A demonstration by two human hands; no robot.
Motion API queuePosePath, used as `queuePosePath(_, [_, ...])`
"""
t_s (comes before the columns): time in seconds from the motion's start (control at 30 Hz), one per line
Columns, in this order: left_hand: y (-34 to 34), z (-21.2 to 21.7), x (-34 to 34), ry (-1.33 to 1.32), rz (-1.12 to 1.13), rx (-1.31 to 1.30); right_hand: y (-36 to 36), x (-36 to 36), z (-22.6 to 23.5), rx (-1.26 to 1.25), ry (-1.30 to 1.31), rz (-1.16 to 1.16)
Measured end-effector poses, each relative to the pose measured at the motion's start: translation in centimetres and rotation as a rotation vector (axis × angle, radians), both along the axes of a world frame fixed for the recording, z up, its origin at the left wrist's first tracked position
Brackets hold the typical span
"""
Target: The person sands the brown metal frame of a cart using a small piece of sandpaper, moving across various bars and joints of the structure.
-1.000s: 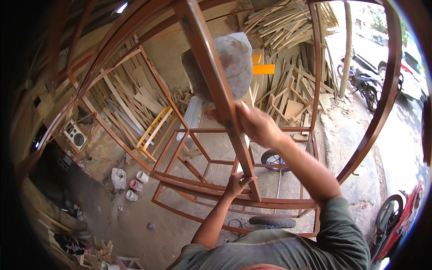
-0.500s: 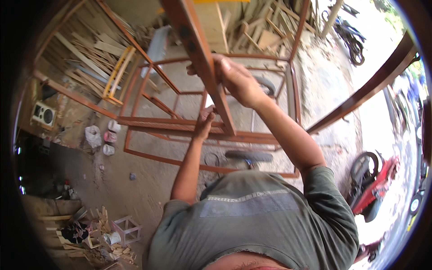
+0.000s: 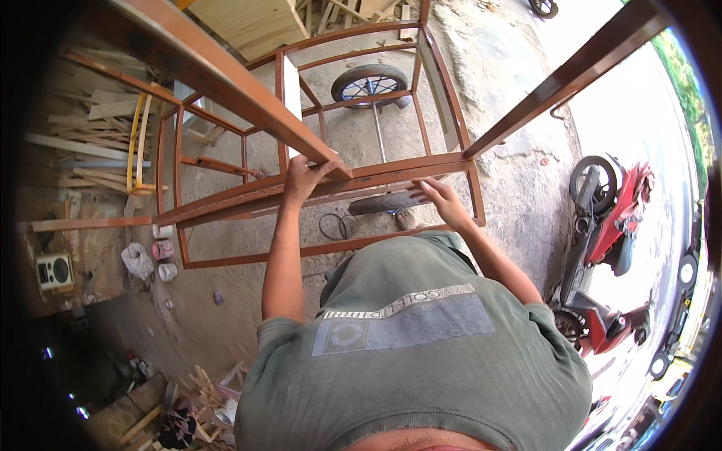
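Observation:
A reddish-brown beam (image 3: pixel 248 101) slants from the upper left down to the long near rail of a brown cart frame (image 3: pixel 410 167). My left hand (image 3: pixel 301 182) grips the beam close to its lower end, fingers wrapped partly round it, just above the rail. Over on the right, my right hand (image 3: pixel 442 201) is open with its fingers stretched toward the rail's near side. It holds nothing; whether the fingertips touch the rail, I cannot tell. Under the frame are a spoked wheel (image 3: pixel 370 84) at the far side and a tyre (image 3: pixel 387 203) nearer me, joined by a metal axle (image 3: pixel 378 131).
Another brown post (image 3: pixel 560 86) rises from the frame's right corner. Scrap wood (image 3: pixel 94 124) is piled at the left, near white and pink containers (image 3: pixel 163 249) and a speaker (image 3: pixel 55 270). A red motorcycle (image 3: pixel 613 218) stands at the right.
My right hand has let go of the beam and moved down to the near rail. My left hand stays at the beam's lower end. The view has swung, showing more of the wheels.

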State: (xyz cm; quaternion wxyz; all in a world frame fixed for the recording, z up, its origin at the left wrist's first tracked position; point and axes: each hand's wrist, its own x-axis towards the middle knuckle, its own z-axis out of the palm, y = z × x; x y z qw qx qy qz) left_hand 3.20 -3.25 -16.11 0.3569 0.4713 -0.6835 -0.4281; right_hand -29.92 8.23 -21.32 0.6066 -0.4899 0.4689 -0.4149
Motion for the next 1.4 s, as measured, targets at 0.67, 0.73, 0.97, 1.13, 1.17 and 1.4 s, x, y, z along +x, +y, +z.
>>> queuePosePath(0.67, [0.4, 5.8, -1.6, 0.099, 0.068, -0.324, 22.7, -16.6, -4.3, 0.195, 0.782, -0.583])
queuePosePath(0.73, [0.7, 4.6, -1.8, 0.012, 0.125, -0.36, 22.3, -20.4, -5.2, 0.201, 0.764, -0.603])
queuePosePath(0.97, [5.8, 5.2, -8.2, -1.036, 0.192, 0.56, 22.5, -37.8, -9.0, 0.218, 0.822, -0.586])
queuePosePath(1.13, [8.2, 6.1, -28.3, -0.697, -0.045, 0.785, 20.0, -51.5, -8.3, 0.374, 0.972, -0.347])
queuePosePath(1.17, [8.4, 6.1, -31.8, -0.615, -0.1, 0.82, 18.1, -53.5, -7.9, 0.32, 1.02, -0.289])
queuePosePath(1.4, [8.3, 3.6, -47.7, -0.455, -0.355, 0.566, -4.6, -55.7, -4.2, 0.033, 0.994, -0.094])
